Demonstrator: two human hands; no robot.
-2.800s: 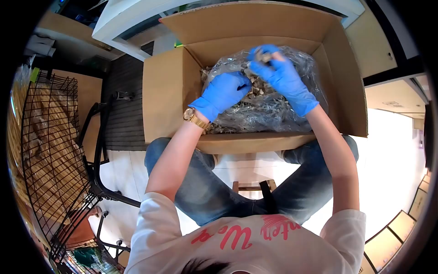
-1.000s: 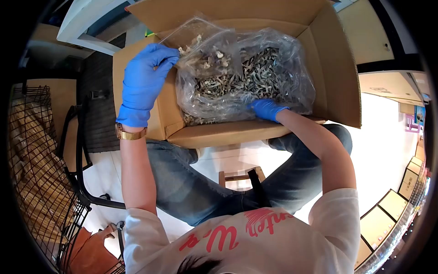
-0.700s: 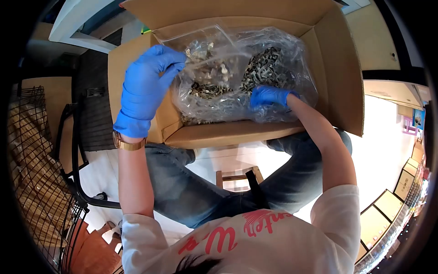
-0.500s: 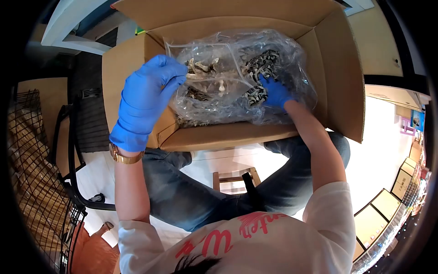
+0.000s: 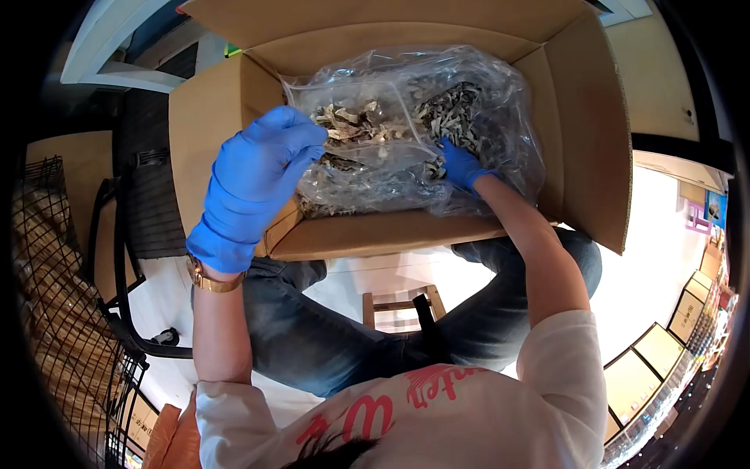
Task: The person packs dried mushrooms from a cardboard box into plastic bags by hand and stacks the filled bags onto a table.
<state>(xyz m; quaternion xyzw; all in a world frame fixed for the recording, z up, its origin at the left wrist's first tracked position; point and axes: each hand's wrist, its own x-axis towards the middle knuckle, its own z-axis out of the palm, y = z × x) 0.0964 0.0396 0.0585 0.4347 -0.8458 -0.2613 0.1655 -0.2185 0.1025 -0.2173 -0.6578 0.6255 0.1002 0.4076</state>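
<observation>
My left hand (image 5: 273, 160), in a blue glove, is closed in a pinch on the left edge of a clear zip bag (image 5: 379, 90). Pale and brown dried slices, which look like mushroom, lie inside it. My right hand (image 5: 466, 166), also gloved in blue, reaches into a large clear plastic bag (image 5: 516, 117) beside the zip bag's right edge. One finger is stretched out; the others are partly hidden. Dark grey and white dried slices (image 5: 457, 113) lie just above that hand, and a few more touch its left side.
An open cardboard box (image 5: 391, 238) surrounds the bags, its flaps spread. Below it are my knees and a small wooden stool (image 5: 367, 309). A black wire basket (image 5: 58, 258) stands on the left. Several boxes (image 5: 656, 352) line the right side.
My right hand has shifted slightly left and down toward the zip bag. More dried slices show inside the zip bag. My left hand keeps its pinch and has moved slightly.
</observation>
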